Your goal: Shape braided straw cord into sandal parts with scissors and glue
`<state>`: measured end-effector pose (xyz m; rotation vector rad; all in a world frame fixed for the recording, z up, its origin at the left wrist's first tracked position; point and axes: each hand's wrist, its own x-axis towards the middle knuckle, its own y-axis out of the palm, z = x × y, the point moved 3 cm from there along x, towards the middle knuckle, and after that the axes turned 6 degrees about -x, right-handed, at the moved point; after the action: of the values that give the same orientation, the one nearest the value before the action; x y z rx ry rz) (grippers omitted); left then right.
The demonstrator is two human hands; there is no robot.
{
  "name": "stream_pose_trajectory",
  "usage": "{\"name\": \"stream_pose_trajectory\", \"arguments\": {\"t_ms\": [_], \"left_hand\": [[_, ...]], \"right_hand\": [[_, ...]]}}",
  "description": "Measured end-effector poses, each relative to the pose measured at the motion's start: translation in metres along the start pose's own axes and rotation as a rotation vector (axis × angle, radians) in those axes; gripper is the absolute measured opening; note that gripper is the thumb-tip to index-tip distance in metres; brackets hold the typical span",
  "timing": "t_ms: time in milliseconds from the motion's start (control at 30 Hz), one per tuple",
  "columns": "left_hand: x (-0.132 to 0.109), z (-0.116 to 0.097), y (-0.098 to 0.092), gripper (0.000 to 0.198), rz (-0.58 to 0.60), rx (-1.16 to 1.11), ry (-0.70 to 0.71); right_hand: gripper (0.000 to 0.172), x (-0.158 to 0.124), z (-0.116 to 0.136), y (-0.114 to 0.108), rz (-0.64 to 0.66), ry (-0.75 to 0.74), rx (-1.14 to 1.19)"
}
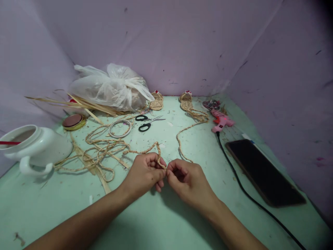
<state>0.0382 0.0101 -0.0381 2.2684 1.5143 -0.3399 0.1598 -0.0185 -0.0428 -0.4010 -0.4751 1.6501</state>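
Observation:
A braided straw cord point(159, 152) runs into my left hand point(145, 173), whose thumb and fingers are closed around it. My right hand point(187, 177) pinches the same cord right beside the left fingertips; the exact spot it grips is mostly hidden. Loose coils of the cord lie on the table to the left. Another length of braided cord point(179, 140) trails from behind my right hand up to a small woven slipper point(186, 102) at the back. A second woven slipper point(156, 102) stands to its left.
Black-handled scissors point(145, 123) and a white ring point(120, 128) lie mid-table. On the left are a white pot point(52, 146), a round tin point(73, 121) and straw strips point(99, 106) by a plastic bag point(111, 86). A pink glue gun point(223, 121) and phone point(262, 173) lie right.

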Motion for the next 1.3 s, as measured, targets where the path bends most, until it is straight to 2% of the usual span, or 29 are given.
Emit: {"name": "stream_pose_trajectory", "arguments": {"t_ms": [167, 333, 467, 667, 1000, 1100, 1233, 1300], "left_hand": [[0.0, 0.0, -0.002, 0.015, 0.003, -0.046, 0.01], [0.0, -0.001, -0.002, 0.015, 0.025, -0.061, 0.016], [0.0, 0.0, -0.003, 0.014, 0.01, -0.077, 0.02], [0.001, 0.001, -0.004, 0.016, -0.012, -0.084, 0.011], [0.001, 0.005, -0.003, 0.014, -0.024, -0.08, 0.009], [0.001, 0.004, -0.003, 0.014, -0.003, -0.091, 0.001], [0.002, 0.004, -0.003, 0.014, 0.032, -0.143, -0.027], [0.002, 0.004, -0.003, 0.014, 0.043, -0.157, -0.029]], "right_hand": [[0.01, 0.003, -0.005, 0.005, 0.049, 0.173, 0.279], [0.009, 0.003, -0.005, 0.006, 0.051, 0.173, 0.316], [0.013, 0.001, -0.002, -0.001, -0.002, 0.076, 0.235], [0.018, -0.003, 0.009, -0.009, -0.107, -0.23, -0.131], [0.015, -0.007, 0.004, -0.004, -0.14, -0.346, -0.252], [0.013, -0.005, 0.006, -0.004, -0.147, -0.282, -0.186], [0.014, -0.001, 0.004, -0.002, -0.108, -0.026, 0.055], [0.014, 0.0, 0.003, 0.0, -0.08, 0.056, 0.146]]}}
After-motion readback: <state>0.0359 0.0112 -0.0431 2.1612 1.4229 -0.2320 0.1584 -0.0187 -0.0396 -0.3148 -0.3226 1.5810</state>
